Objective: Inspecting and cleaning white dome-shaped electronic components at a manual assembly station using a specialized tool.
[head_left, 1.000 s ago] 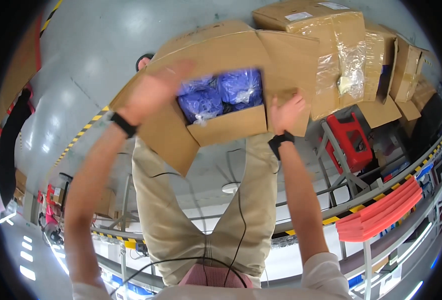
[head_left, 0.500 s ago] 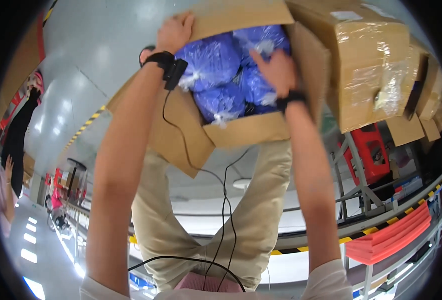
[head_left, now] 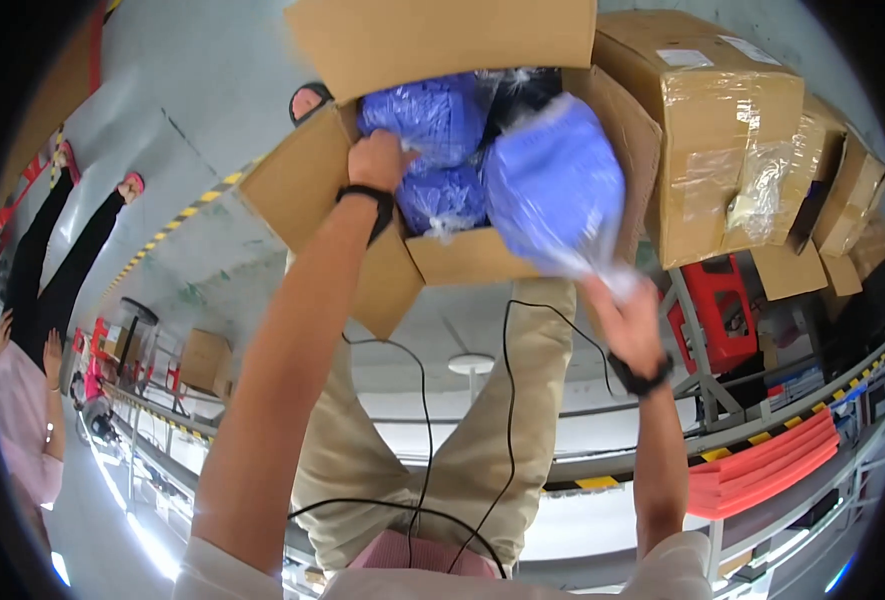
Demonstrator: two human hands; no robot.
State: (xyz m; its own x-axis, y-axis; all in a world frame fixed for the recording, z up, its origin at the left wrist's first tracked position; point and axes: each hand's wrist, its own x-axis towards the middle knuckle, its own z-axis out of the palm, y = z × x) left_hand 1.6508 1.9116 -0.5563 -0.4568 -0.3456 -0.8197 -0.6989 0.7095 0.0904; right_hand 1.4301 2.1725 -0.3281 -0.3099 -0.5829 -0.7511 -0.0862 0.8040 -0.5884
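An open cardboard box (head_left: 462,258) holds several clear plastic bags stuffed with something blue. My right hand (head_left: 624,322) is closed on the gathered, whitish neck of one blue-filled bag (head_left: 557,175), which is lifted and tilted over the box's right side. Inside the box at the left, my left hand (head_left: 377,162) has its fingers curled at the edge of another blue-filled bag (head_left: 430,125), seemingly on its gathered end. A third blue-filled bag (head_left: 444,200) lies below it. Something black in clear plastic (head_left: 527,95) shows at the far right of the box. The bags' contents cannot be made out.
A taped cardboard carton (head_left: 732,160) stands to the right, with more cartons beyond. Red stools (head_left: 714,310) and a railing lie lower right. Thin black cables (head_left: 510,400) hang before my legs. Another person (head_left: 42,300) stands at the left. The box's far flap (head_left: 442,40) is raised.
My right hand has pulled a blue-filled bag up and toward me, uncovering black contents. My left hand has gone from the far flap down into the box.
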